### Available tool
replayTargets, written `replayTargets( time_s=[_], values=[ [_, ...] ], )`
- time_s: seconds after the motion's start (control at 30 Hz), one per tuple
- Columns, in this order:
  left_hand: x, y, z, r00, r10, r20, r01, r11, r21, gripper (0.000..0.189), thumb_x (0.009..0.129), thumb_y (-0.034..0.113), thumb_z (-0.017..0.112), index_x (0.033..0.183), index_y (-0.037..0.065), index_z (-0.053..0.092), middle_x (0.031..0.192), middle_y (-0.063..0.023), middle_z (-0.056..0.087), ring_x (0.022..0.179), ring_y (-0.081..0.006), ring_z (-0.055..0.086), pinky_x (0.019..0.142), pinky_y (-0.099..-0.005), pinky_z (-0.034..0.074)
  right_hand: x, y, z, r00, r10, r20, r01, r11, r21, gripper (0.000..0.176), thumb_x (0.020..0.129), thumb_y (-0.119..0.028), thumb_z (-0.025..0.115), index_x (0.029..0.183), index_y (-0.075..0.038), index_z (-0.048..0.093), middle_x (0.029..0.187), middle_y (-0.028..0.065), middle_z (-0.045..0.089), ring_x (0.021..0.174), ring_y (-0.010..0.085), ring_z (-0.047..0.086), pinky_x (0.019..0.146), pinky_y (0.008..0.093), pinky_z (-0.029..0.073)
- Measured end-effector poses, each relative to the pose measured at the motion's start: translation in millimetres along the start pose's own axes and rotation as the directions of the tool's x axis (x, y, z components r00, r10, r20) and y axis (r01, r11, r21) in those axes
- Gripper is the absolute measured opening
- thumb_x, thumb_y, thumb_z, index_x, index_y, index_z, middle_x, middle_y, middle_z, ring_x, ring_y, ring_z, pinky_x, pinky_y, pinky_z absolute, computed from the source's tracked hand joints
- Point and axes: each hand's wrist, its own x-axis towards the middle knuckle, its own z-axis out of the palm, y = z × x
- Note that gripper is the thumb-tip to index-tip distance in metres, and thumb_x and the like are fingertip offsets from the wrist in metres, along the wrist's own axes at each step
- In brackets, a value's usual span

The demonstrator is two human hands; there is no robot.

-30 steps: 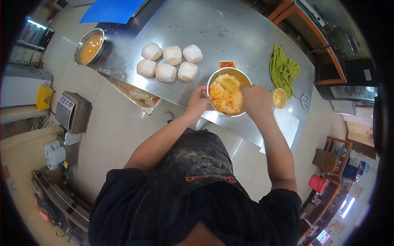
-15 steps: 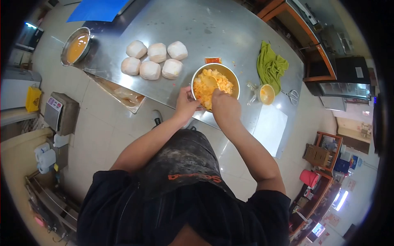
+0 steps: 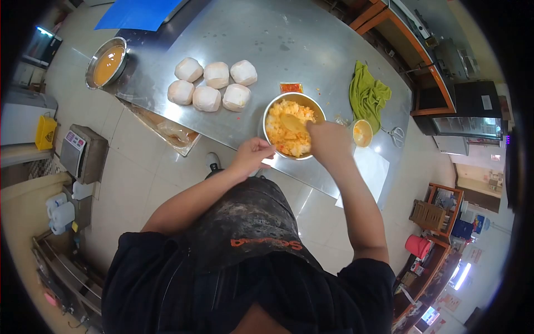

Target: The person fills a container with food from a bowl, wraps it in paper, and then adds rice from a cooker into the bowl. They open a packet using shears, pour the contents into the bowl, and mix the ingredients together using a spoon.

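A steel bowl (image 3: 320, 106) holds a crumbly orange and white mixture (image 3: 295, 147) that looks like rice or shredded filling. In it lies the rounded head of a yellowish spoon (image 3: 293, 123). My right hand (image 3: 329, 142) is closed around the spoon's handle over the bowl's right rim, hiding most of the handle. At the bowl's lower left edge, my left hand (image 3: 251, 157) has its fingers curled and pinched on the rim. Just above the bowl lies a small red and orange packet (image 3: 291, 88).
Several white, rounded dough-like pieces (image 3: 206, 98) sit left on the metal table (image 3: 261, 55). A bowl of orange-brown liquid (image 3: 108, 65) stands at the left edge. On the right are a green cloth (image 3: 368, 96), a small cup (image 3: 362, 133), scissors (image 3: 396, 136) and a white sheet (image 3: 371, 170).
My right hand has moved right and the spoon's head has shifted within the mixture. My left hand has slid down from the bowl's left side to its lower left rim.
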Motion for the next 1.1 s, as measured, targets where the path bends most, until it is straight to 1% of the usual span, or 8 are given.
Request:
replayTargets(
  time_s=[0.07, 0.33, 0.47, 0.57, 0.6, 0.7, 0.8, 1.1],
  values=[
    [11, 9, -25, 0.981, -0.127, 0.146, 0.101, 0.980, 0.174, 0.046, 0.093, 0.021, 0.063, 0.129, -0.001, 0.045, 0.098, -0.0109, 0.063, 0.084, -0.0176, 0.064, 0.066, -0.0337, 0.058, -18, 6, -23, 0.994, 0.111, 0.005, -0.111, 0.994, -0.001, 0.014, 0.084, -0.010, 0.053, 0.091, -0.004, 0.064, 0.074, 0.0151, 0.066, 0.076, 0.0335, 0.068, 0.064, 0.0440, 0.054],
    [29, 47, -12, 0.993, 0.024, 0.118, -0.069, 0.915, 0.397, 0.068, 0.092, 0.011, 0.058, 0.150, 0.005, 0.022, 0.090, -0.0124, 0.065, 0.081, -0.0182, 0.067, 0.062, -0.0345, 0.059, -24, -10, 20, 0.841, 0.536, 0.080, -0.541, 0.836, 0.092, 0.014, 0.081, -0.006, 0.055, 0.092, -0.001, 0.061, 0.078, 0.0193, 0.067, 0.077, 0.0369, 0.067, 0.069, 0.0458, 0.053],
    [23, 47, -1, 0.991, -0.011, 0.134, -0.036, 0.936, 0.349, 0.070, 0.093, 0.006, 0.055, 0.152, 0.008, 0.018, 0.090, -0.0111, 0.064, 0.081, -0.0183, 0.066, 0.063, -0.0348, 0.059, -20, 9, 69, 0.847, 0.495, 0.192, -0.530, 0.810, 0.251, 0.017, 0.079, -0.009, 0.059, 0.093, 0.000, 0.063, 0.086, 0.0226, 0.067, 0.083, 0.0382, 0.067, 0.074, 0.0437, 0.053],
    [23, 41, -3, 0.993, -0.036, 0.111, 0.000, 0.949, 0.314, 0.071, 0.093, 0.005, 0.055, 0.153, 0.007, 0.016, 0.090, -0.0103, 0.063, 0.081, -0.0182, 0.065, 0.064, -0.0358, 0.059, -30, 61, 127, 0.920, 0.376, -0.107, -0.249, 0.774, 0.583, 0.015, 0.079, -0.011, 0.062, 0.090, -0.001, 0.063, 0.078, 0.0145, 0.066, 0.071, 0.0286, 0.065, 0.067, 0.0384, 0.052],
    [25, 39, -3, 0.994, -0.036, 0.103, 0.004, 0.956, 0.294, 0.071, 0.093, 0.004, 0.055, 0.153, 0.007, 0.017, 0.090, -0.0101, 0.063, 0.080, -0.0181, 0.065, 0.063, -0.0363, 0.059, -31, 69, 128, 0.894, 0.412, 0.176, -0.376, 0.475, 0.796, 0.012, 0.082, -0.015, 0.063, 0.085, -0.004, 0.060, 0.067, 0.0042, 0.058, 0.056, 0.0150, 0.054, 0.051, 0.0299, 0.044],
    [26, 42, -5, 0.995, -0.039, 0.095, 0.008, 0.951, 0.310, 0.071, 0.093, 0.004, 0.055, 0.152, 0.006, 0.017, 0.089, -0.0097, 0.063, 0.079, -0.0178, 0.064, 0.063, -0.0367, 0.060, -26, 45, 67, 0.739, 0.426, 0.522, -0.644, 0.222, 0.732, 0.011, 0.085, -0.017, 0.061, 0.081, -0.008, 0.057, 0.062, -0.0002, 0.051, 0.048, 0.0072, 0.043, 0.041, 0.0241, 0.031],
    [29, 43, -6, 0.996, -0.029, 0.082, 0.001, 0.946, 0.323, 0.071, 0.093, 0.004, 0.056, 0.152, 0.006, 0.016, 0.089, -0.0095, 0.063, 0.079, -0.0178, 0.064, 0.063, -0.0367, 0.060, -24, 49, 83, 0.757, 0.373, 0.536, -0.613, 0.120, 0.781, 0.011, 0.084, -0.016, 0.060, 0.080, -0.006, 0.062, 0.062, 0.0026, 0.054, 0.051, 0.0080, 0.047, 0.043, 0.0233, 0.034],
    [28, 36, -7, 0.998, 0.025, 0.056, -0.039, 0.966, 0.257, 0.075, 0.093, 0.007, 0.058, 0.153, 0.008, 0.012, 0.088, -0.0090, 0.062, 0.081, -0.0172, 0.063, 0.063, -0.0363, 0.060, -38, 42, 103, 0.875, 0.415, 0.249, -0.359, 0.213, 0.909, 0.013, 0.086, -0.013, 0.064, 0.079, -0.002, 0.060, 0.064, 0.0030, 0.056, 0.057, 0.0086, 0.050, 0.052, 0.0254, 0.039]
  ],
)
